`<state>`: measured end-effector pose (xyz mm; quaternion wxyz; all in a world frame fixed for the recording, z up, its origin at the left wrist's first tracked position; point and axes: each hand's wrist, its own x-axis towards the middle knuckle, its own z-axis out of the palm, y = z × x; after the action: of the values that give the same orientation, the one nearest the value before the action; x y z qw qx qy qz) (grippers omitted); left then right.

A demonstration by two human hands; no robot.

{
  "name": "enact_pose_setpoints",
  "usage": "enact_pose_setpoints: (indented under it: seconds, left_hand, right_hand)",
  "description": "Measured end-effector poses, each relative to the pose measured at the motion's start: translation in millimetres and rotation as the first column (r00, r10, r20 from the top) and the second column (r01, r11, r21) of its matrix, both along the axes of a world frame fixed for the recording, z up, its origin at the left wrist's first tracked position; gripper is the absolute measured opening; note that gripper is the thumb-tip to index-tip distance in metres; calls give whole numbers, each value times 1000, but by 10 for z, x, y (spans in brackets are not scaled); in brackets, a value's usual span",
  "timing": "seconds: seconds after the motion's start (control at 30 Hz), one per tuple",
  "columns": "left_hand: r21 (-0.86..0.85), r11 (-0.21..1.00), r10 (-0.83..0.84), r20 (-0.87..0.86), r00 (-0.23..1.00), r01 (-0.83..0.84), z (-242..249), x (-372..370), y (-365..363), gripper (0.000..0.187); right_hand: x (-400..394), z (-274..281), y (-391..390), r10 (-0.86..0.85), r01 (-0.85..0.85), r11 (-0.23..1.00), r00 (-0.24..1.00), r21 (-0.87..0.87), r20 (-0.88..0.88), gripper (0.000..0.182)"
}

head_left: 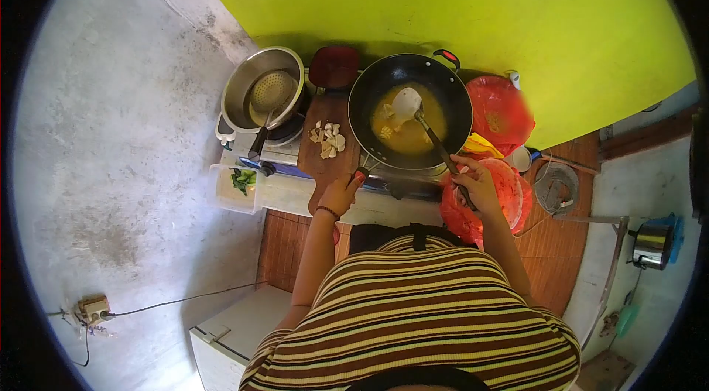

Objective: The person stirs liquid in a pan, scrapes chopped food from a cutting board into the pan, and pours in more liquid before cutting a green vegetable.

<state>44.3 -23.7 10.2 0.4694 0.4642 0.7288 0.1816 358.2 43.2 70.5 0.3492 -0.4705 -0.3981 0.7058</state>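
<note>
A black wok (369, 81) with yellowish broth and a few pale pieces in it stands on the stove. My left hand (340, 192) is closed around the wok's near handle. My right hand (477, 186) grips the dark handle of a spatula (407, 104), whose metal head lies in the broth. Left of the wok, a wooden cutting board (329, 104) carries pale chopped pieces (329, 141) that look like garlic or mushroom.
A steel pot (238, 88) with a perforated skimmer (273, 90) stands at the left. Below it is a clear plastic container (235, 203) with green leaves (242, 180). Red plastic bags (502, 188) lie at the right, below a red basin (487, 95). A yellow-green wall (443, 7) rises behind.
</note>
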Motion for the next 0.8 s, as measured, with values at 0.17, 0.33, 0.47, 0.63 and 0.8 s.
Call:
enact_pose_setpoints:
  seconds: [0.17,0.33,0.47,0.63,0.8]
  left_hand:
    - [0,1000,4,-1,1000,-4,-9,-7,-3,50]
    - [57,998,6,17,1000,-7,-77,-10,-4,36]
    - [25,1000,16,24,1000,-16,-18,6,9,37]
    - [47,998,27,21,999,-28,9,16,5,38]
    - [23,1000,14,-7,1000,-14,61,20,1,49]
  right_hand:
    - [49,-26,44,-69,53,994,982,93,175,40]
    - [77,-44,58,-106,87,993,947,74,303,41]
    - [63,-57,56,-74,84,994,986,-64,151,40]
    - [64,-93,97,-51,49,988,999,-149,-8,37]
    - [-10,-25,97,-13,5,991,998,-134,-55,36]
